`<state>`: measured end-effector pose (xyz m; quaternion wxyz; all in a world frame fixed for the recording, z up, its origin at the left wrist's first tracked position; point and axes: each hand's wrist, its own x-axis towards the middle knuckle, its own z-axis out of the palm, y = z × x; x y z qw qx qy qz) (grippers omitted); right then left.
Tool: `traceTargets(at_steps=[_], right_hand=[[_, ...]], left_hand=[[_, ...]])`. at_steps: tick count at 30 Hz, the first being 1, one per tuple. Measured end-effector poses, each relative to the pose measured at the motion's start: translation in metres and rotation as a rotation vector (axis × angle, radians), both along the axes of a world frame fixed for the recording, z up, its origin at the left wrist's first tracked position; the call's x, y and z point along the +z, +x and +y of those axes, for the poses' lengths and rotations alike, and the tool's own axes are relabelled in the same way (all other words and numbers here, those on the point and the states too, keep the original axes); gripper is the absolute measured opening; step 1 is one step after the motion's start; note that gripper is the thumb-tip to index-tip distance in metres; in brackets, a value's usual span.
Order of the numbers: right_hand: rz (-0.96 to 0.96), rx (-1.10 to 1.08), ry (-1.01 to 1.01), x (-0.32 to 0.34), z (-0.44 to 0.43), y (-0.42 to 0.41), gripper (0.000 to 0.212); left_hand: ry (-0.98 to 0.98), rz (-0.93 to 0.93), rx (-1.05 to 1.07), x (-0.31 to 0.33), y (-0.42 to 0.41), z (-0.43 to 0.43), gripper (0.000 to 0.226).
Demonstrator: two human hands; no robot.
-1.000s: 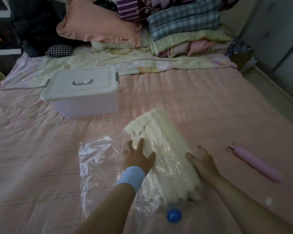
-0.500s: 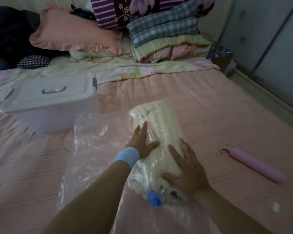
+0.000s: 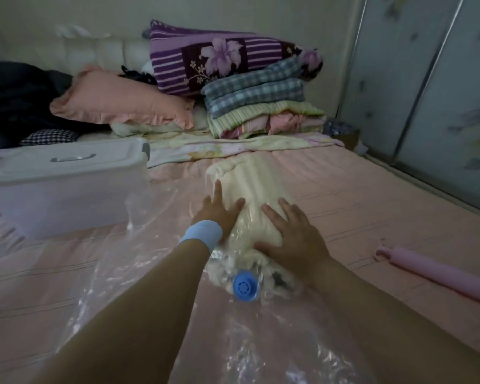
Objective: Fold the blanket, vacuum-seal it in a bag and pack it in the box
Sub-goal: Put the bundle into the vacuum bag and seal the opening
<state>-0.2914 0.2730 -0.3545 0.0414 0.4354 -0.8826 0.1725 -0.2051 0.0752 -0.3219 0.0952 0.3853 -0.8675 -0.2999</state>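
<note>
Pink sheets cover the bed [image 3: 372,206] across the frame. At its centre the cream blanket [image 3: 250,184] lies rolled inside the clear bag [image 3: 139,261], and the left hand [image 3: 219,214] and right hand [image 3: 294,236] lie flat on it with fingers spread, I'd guess squeezing air toward the blue valve [image 3: 244,286] just below. With its lid on, the box [image 3: 67,189] waits at the left edge, and a pink tube [image 3: 438,273], probably the pump, lies well apart at lower right.

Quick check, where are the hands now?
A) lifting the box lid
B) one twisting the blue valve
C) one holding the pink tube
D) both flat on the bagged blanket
D: the left hand and right hand lie with fingers spread on the cream blanket inside the clear bag.
</note>
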Motion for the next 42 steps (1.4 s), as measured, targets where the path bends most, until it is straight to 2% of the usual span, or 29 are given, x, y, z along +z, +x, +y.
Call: traceTargets(at_steps=[4, 7, 9, 12, 17, 19, 22, 25, 27, 30, 32, 34, 37, 40, 42], right_hand=[[-0.016, -0.069, 0.148, 0.016, 0.008, 0.008, 0.092], [-0.026, -0.165, 0.053, 0.025, 0.027, 0.041, 0.079], [-0.014, -0.166, 0.023, 0.022, 0.049, 0.068, 0.070], [0.095, -0.138, 0.149, 0.000, 0.093, 0.099, 0.071], [0.274, -0.068, 0.301, -0.027, 0.163, 0.119, 0.081], [0.221, -0.074, 0.330, -0.041, 0.186, 0.117, 0.070], [0.064, -0.101, 0.410, -0.057, 0.208, 0.113, 0.070], [0.022, -0.070, 0.378, -0.060, 0.211, 0.116, 0.073], [0.000, -0.064, 0.306, -0.055, 0.213, 0.116, 0.075], [-0.079, -0.068, 0.254, -0.058, 0.231, 0.110, 0.074], [-0.124, -0.043, 0.262, -0.065, 0.252, 0.105, 0.077], [-0.150, 0.005, 0.202, -0.064, 0.256, 0.106, 0.077], [-0.224, -0.019, -0.049, -0.051, 0.275, 0.086, 0.059], [-0.005, -0.266, -0.213, -0.044, 0.308, 0.052, 0.048], [0.114, -0.397, -0.126, -0.048, 0.332, 0.032, 0.049]], left_hand=[[-0.189, 0.113, -0.029, -0.004, 0.033, 0.034, 0.074], [-0.426, 0.418, -0.054, -0.004, 0.068, 0.077, 0.054], [-0.487, 0.527, -0.074, -0.007, 0.091, 0.110, 0.046], [-0.578, 0.353, -0.201, -0.029, 0.125, 0.149, 0.060], [-0.532, -0.213, -0.388, -0.068, 0.164, 0.175, 0.113], [-0.604, -0.401, -0.431, -0.080, 0.177, 0.179, 0.121], [-0.598, -0.521, -0.470, -0.081, 0.186, 0.186, 0.120], [-0.561, -0.671, -0.435, -0.061, 0.180, 0.199, 0.119], [-0.629, -0.645, -0.396, -0.043, 0.170, 0.214, 0.111], [-0.734, -0.281, -0.440, -0.028, 0.142, 0.254, 0.078], [-0.743, -0.155, -0.547, -0.031, 0.115, 0.291, 0.066], [-0.700, -0.186, -0.595, -0.043, 0.102, 0.311, 0.064], [-0.608, -0.413, -0.538, -0.064, 0.080, 0.332, 0.066], [-0.766, -0.569, -0.452, -0.059, 0.062, 0.346, 0.062], [-0.886, -0.482, -0.425, -0.049, 0.046, 0.362, 0.058]])
